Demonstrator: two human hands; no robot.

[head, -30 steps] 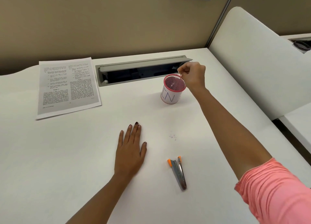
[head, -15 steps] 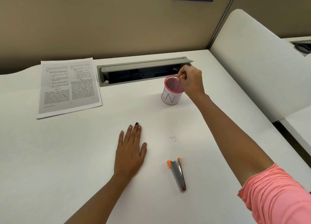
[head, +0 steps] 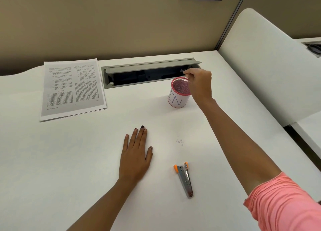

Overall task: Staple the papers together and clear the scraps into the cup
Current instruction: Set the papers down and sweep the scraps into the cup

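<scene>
A stack of printed papers (head: 73,88) lies flat at the far left of the white desk (head: 69,161). A pink mesh cup (head: 178,96) with a white label stands at the middle back. My right hand (head: 199,85) hovers over the cup's right rim with thumb and fingertips pinched together; anything between them is too small to see. Several tiny white paper scraps (head: 179,142) lie on the desk in front of the cup. A grey stapler with orange tips (head: 185,179) lies near the front. My left hand (head: 136,154) rests flat, palm down, left of the scraps.
A grey cable tray with a raised lid (head: 149,72) is set into the desk behind the cup. A tan partition wall (head: 121,22) closes the back, and a white curved divider (head: 264,66) stands on the right.
My right hand has dipped slightly lower over the cup's rim and stays pinched. My left hand, the stapler, the scraps and the papers have not moved.
</scene>
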